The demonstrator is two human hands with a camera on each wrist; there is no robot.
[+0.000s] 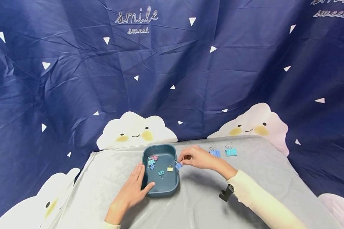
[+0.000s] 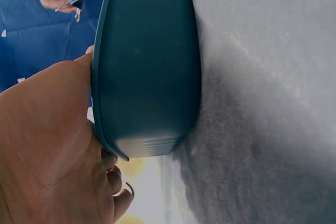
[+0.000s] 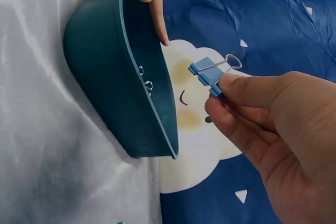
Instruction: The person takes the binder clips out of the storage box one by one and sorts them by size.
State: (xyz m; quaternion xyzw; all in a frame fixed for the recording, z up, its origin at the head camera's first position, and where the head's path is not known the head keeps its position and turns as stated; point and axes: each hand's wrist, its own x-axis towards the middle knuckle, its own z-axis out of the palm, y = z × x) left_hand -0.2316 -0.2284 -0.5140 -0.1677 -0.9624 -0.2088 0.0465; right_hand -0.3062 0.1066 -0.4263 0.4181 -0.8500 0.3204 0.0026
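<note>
- Pinching a blue binder clip (image 1: 178, 165) between thumb and fingertips, the right hand (image 1: 199, 158) holds it at the right rim of the teal tray (image 1: 160, 187); the right wrist view shows the clip (image 3: 209, 75) clear of the tray wall, wire handle pointing up.
- Left hand (image 1: 133, 190) lies flat against the tray's left side, fingers straight and relaxed, thumb at the near rim; it grips nothing.
- Tray stands on a grey cloth (image 1: 189, 206) covering the table.
- Inside the tray: a pink clip (image 1: 154, 157), a teal clip (image 1: 151, 162), a small blue clip (image 1: 152, 167), a second teal clip (image 1: 161, 173), a yellow clip (image 1: 170, 169), all lying loose.
- On the cloth beyond the right hand: a blue clip (image 1: 215, 153) and a turquoise clip (image 1: 231, 151), side by side, well apart from the tray.
- Black wrist mount (image 1: 226, 192) sits under the right sleeve.
- Backdrop: navy fabric with cloud faces (image 1: 136, 131).
</note>
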